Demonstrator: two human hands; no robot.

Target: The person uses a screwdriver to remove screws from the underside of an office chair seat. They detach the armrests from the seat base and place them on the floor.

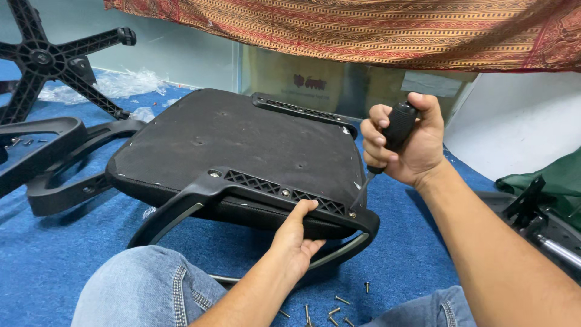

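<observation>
Head view: loose metal screws (336, 310) on blue carpet (54, 254), black star-shaped chair base (45, 60) beyond
Right hand (407, 142) fist-closed around black-handled screwdriver (393, 130); left hand (295, 237) grips upturned black chair seat (236, 136) at its plastic armrest bracket (272, 191)

A blue carpeted floor (54, 254) carries the upturned black chair seat (236, 145), a star-shaped chair base (54, 60) and spare armrests (54, 163) at left, crumpled clear plastic wrap (121, 85), and loose screws (339, 306) near the knees
</observation>
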